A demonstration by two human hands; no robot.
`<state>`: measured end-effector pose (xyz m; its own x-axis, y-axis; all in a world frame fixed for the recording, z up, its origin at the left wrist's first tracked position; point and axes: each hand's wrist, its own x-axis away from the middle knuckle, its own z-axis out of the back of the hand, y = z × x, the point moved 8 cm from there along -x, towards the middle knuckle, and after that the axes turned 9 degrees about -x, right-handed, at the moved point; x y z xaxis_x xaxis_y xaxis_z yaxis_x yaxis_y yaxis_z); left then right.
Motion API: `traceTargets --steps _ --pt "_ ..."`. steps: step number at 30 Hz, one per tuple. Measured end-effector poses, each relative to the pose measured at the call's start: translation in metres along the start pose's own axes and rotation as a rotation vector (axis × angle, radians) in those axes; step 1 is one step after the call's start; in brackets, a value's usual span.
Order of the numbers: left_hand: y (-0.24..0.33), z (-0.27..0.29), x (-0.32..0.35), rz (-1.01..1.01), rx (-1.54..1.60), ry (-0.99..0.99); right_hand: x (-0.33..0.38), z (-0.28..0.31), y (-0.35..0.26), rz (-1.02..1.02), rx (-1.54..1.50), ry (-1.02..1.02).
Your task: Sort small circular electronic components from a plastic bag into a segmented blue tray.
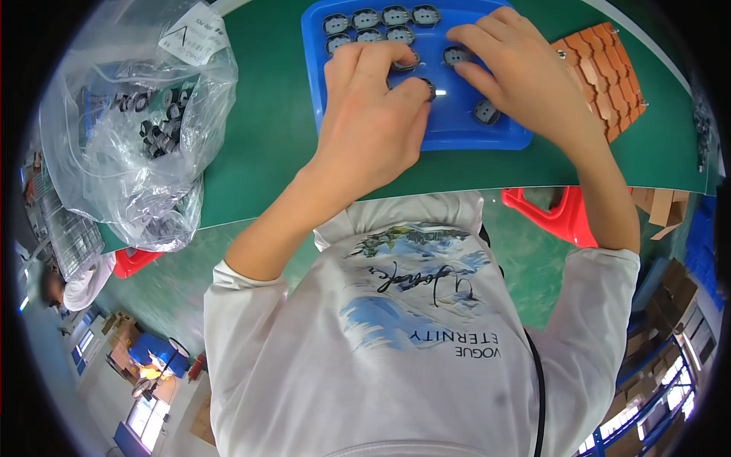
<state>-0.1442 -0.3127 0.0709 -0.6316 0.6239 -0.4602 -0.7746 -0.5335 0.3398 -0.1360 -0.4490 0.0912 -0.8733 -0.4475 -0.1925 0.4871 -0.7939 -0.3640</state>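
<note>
Over the blue tray (365, 129) near the surface's far edge, left hand (373, 114) pinches a grey disc (428, 87); right hand (518, 72), fingers spread, touches another disc (455, 55).

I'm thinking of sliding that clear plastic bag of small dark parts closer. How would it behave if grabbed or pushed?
The clear plastic bag looks thin and crumpled, so it would probably be floppy and crease rather than slide as one piece. The small dark parts lie loose inside, so they would likely shift and sag toward the lowest point when lifted. It overhangs the green mat's edge, so a push might tip it off.
</note>
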Motion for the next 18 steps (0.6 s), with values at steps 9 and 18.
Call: traceTargets --steps 9,18 --pt "-0.012 -0.006 -0.002 0.049 -0.119 -0.056 0.004 -0.007 0.004 0.096 -0.035 0.005" --pt "-0.016 -0.006 -0.005 0.066 -0.102 -0.128 -0.002 0.004 -0.001 0.348 -0.187 0.351"
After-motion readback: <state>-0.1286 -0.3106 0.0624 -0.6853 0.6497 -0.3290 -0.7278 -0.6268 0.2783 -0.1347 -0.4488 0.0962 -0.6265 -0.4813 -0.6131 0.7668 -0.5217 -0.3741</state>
